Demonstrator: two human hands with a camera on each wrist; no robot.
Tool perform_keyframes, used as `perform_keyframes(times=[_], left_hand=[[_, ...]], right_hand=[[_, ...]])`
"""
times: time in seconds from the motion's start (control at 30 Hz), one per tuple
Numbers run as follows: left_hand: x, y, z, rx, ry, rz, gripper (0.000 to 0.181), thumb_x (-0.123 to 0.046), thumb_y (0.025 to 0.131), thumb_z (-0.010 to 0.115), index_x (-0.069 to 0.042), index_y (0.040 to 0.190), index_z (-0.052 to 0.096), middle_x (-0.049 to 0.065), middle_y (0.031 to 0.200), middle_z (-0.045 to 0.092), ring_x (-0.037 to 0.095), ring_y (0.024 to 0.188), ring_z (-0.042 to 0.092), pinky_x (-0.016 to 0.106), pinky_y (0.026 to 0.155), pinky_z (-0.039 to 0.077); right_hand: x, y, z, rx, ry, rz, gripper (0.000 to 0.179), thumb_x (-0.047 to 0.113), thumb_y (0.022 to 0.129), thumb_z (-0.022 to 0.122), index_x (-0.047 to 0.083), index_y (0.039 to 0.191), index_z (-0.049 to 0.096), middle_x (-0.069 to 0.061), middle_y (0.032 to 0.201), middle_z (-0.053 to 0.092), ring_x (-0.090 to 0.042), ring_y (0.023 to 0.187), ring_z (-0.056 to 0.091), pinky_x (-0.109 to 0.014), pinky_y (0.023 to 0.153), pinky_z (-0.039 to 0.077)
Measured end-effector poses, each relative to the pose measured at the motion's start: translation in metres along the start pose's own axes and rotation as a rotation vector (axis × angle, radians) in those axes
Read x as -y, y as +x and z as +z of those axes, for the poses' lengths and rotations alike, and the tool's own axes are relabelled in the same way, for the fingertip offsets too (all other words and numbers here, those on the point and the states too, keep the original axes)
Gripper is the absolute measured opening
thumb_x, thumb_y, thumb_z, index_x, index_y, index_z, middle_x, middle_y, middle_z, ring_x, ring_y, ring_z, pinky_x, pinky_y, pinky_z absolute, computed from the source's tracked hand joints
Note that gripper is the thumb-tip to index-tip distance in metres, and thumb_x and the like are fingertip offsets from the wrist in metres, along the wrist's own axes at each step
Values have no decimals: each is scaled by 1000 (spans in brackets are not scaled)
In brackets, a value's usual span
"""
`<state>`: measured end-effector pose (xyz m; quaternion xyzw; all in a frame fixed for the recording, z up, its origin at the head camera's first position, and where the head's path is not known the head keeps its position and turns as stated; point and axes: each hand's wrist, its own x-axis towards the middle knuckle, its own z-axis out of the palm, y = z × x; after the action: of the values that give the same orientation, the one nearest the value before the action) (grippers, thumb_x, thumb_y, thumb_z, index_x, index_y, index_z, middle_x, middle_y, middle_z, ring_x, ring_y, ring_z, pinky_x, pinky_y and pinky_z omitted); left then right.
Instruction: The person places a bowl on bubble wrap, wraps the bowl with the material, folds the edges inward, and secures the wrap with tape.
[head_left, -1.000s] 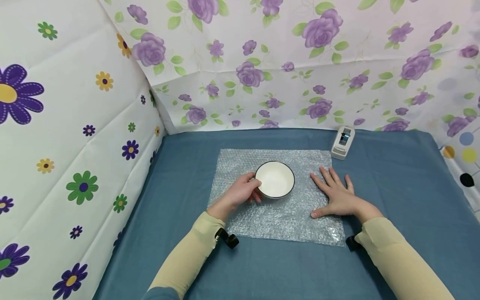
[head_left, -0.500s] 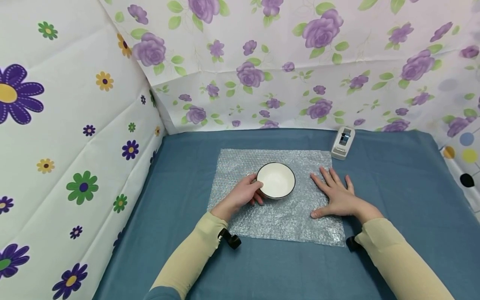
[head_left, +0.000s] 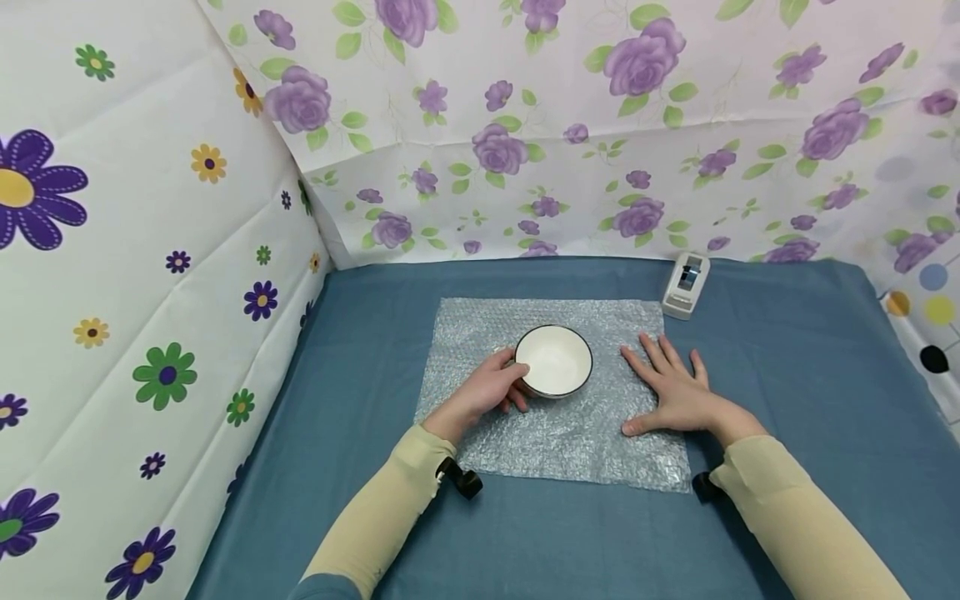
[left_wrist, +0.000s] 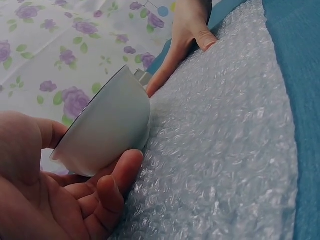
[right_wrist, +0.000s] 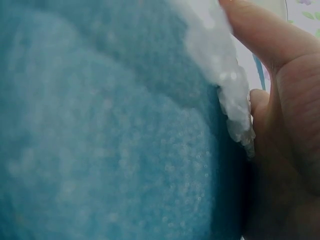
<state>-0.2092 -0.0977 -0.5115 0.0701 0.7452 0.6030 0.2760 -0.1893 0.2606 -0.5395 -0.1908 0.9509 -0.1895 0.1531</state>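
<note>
A white bowl (head_left: 555,360) with a dark rim sits over the middle of a bubble wrap sheet (head_left: 577,450). My left hand (head_left: 483,387) grips the bowl's left side, thumb over the rim and fingers beneath. In the left wrist view the bowl (left_wrist: 107,122) shows its pale outer wall, and the left hand's (left_wrist: 65,185) fingers curl under it. My right hand (head_left: 671,392) lies with spread fingers on the sheet's right part. The right wrist view shows part of the right hand (right_wrist: 295,90) beside the edge of the bubble wrap (right_wrist: 232,95).
A small white device (head_left: 686,286) with a dark window lies just beyond the sheet's far right corner. Blue cloth (head_left: 360,350) covers the table. Flowered sheets (head_left: 450,100) hang behind it and along the left side.
My left hand and the bowl have shifted slightly right and toward me, mostly in the first half second. My right hand has stayed in place.
</note>
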Motion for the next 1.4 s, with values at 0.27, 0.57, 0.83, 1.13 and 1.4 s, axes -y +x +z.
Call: perform_keyframes(times=[0.27, 0.57, 0.83, 1.13, 1.4], left_hand=[[0, -1, -3, 35, 9, -10, 55, -32, 115, 50, -7, 163, 39, 20, 105, 77, 20, 68, 70, 30, 55, 48], [-2, -3, -3, 46, 17, -19, 51, -32, 116, 48, -6, 160, 46, 18, 106, 76, 21, 69, 70, 30, 56, 49], [-4, -3, -2, 27, 34, -9, 43, -31, 116, 45, -2, 148, 55, 17, 102, 76, 21, 67, 69, 30, 54, 48], [0, -2, -2, 29, 16, -15, 40, -34, 116, 47, -3, 139, 58, 16, 103, 75, 20, 66, 68, 29, 55, 48], [1, -2, -4, 37, -1, -12, 46, -37, 116, 47, -6, 149, 55, 16, 105, 74, 20, 68, 68, 29, 56, 48]], right_hand=[[-1, 1, 0, -3, -8, -4, 135, 82, 76, 79, 17, 175, 13, -19, 178, -10, -49, 160, -16, -80, 115, -16], [-2, 1, 1, -5, -9, -4, 135, 82, 76, 79, 18, 175, 12, -18, 178, -10, -49, 160, -16, -80, 115, -16], [-2, 1, 1, -2, -6, -5, 135, 81, 76, 79, 19, 175, 12, -18, 179, -10, -49, 160, -16, -80, 115, -16], [-4, 1, 2, -11, 6, -17, 135, 82, 76, 79, 20, 175, 12, -17, 179, -11, -48, 161, -17, -79, 115, -17], [-5, 2, 4, -6, 6, -9, 135, 84, 75, 78, 23, 175, 9, -15, 179, -13, -45, 161, -19, -78, 115, -19]])
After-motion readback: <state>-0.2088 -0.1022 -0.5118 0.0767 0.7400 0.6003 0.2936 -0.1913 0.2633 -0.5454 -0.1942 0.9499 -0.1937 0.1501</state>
